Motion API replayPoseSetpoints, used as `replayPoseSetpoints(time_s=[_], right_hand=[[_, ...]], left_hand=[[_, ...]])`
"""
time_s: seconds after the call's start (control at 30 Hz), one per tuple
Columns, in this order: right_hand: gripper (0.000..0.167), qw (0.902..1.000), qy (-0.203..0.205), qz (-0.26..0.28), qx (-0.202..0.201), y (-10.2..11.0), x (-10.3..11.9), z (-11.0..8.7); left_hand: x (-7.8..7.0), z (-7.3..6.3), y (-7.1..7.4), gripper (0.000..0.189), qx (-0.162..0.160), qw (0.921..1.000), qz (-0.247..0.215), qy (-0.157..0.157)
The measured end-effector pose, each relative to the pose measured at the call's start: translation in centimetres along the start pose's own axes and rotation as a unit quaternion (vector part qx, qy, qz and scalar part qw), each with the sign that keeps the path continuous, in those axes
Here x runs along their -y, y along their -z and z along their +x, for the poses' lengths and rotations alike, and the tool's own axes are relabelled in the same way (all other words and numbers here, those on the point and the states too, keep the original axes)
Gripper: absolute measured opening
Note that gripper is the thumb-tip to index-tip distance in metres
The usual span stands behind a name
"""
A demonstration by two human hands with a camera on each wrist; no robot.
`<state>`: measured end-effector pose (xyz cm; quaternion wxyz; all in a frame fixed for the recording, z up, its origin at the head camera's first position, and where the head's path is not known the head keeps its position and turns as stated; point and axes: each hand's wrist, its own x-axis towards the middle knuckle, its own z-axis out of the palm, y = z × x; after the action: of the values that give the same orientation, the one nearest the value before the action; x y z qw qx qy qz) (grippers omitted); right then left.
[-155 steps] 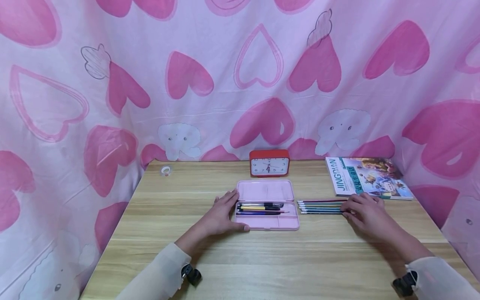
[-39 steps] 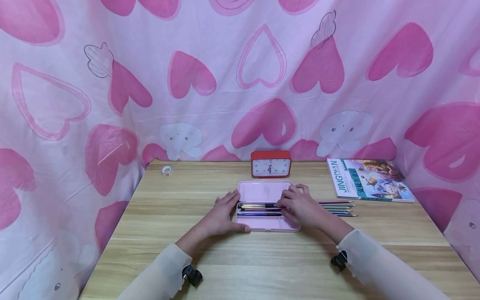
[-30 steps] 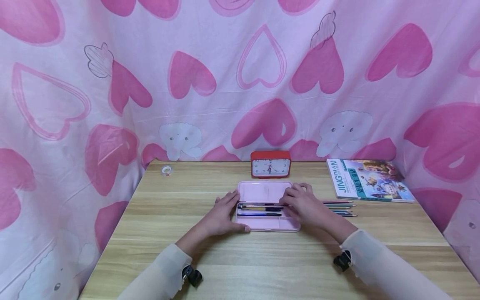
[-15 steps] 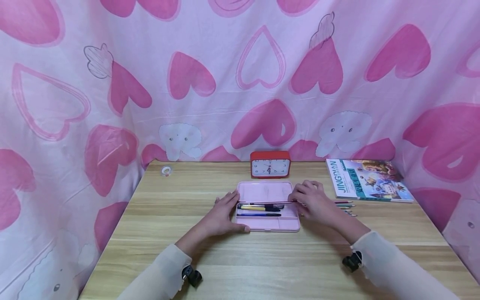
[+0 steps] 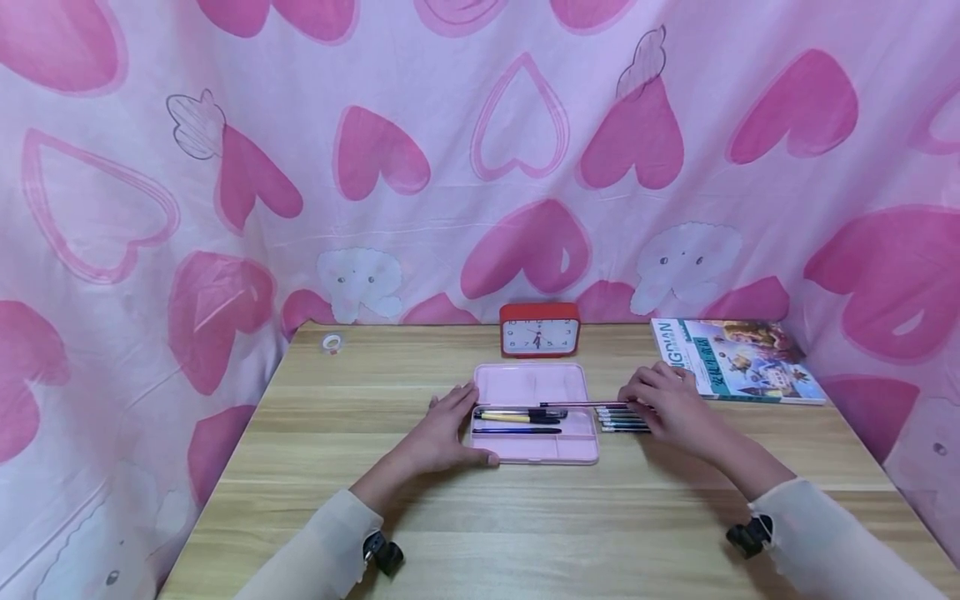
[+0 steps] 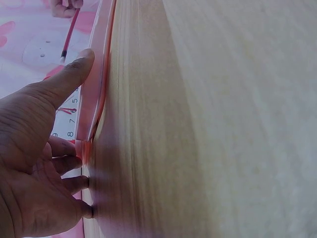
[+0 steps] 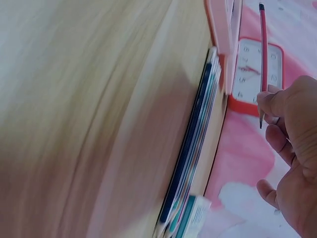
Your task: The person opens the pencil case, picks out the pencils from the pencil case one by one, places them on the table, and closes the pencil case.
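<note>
An open pink pencil case (image 5: 577, 450) lies on the table with several pens (image 5: 517, 418) in its tray. My left hand (image 5: 438, 433) spans the case's left end, thumb along the front wall and fingers at the left edge; the left wrist view shows the thumb (image 6: 69, 77) extended. My right hand (image 5: 667, 408) pinches a dark red pencil (image 7: 264, 49) near its sharpened tip, its other end pointing left over the case. Below that hand lies a row of pencils (image 5: 611, 419), partly hidden by it in the head view.
A red alarm clock (image 5: 540, 330) stands behind the case. A magazine (image 5: 750, 358) lies at the back right, near my right hand. At the back left is a small tape roll (image 5: 332, 342). A pink heart-print cloth (image 5: 375, 225) hangs behind the wooden table (image 5: 525, 533).
My right hand has come out of the case with the dark red pencil and moved right, over the row of pencils. My left hand has kept its place.
</note>
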<state>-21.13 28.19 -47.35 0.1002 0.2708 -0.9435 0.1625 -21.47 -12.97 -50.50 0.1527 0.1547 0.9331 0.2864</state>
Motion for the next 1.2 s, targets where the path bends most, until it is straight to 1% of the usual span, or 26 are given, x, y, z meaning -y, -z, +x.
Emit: replayPoseSetpoints(time_s=[0.33, 0.5, 0.6, 0.73, 0.97, 1.07, 1.2], right_hand=[[0.035, 0.9996, -0.023, -0.012, -0.007, 0.6, -2.4, -2.9], [0.039, 0.9991, -0.024, -0.029, -0.020, 0.5, -3.6, -4.4], [0.037, 0.9988, -0.034, -0.030, -0.019, 0.3, -4.2, -5.3], [0.033, 0.9982, -0.054, -0.021, -0.018, 0.1, -4.7, -6.5], [0.035, 0.9970, -0.075, -0.007, -0.020, 0.0, -5.3, -8.0], [0.035, 0.9966, -0.081, -0.004, -0.018, -0.1, -5.5, -8.5], [0.037, 0.9966, -0.078, -0.006, -0.026, -0.5, -6.0, -8.9]], left_hand=[[0.2, -0.1, -0.2, 0.129, 0.003, 1.0000, 0.000, 0.009], [0.1, -0.1, -0.2, 0.128, 0.000, 1.0000, 0.000, 0.006], [0.0, -0.1, -0.1, 0.128, -0.001, 1.0000, 0.000, 0.003], [-0.1, 0.0, -0.1, 0.127, -0.002, 1.0000, -0.001, 0.002], [-0.1, 0.0, -0.1, 0.128, -0.002, 1.0000, 0.002, 0.002], [-0.2, 0.0, -0.1, 0.128, -0.002, 1.0000, 0.003, 0.004], [-0.2, 0.0, 0.0, 0.127, -0.003, 1.0000, 0.000, 0.003]])
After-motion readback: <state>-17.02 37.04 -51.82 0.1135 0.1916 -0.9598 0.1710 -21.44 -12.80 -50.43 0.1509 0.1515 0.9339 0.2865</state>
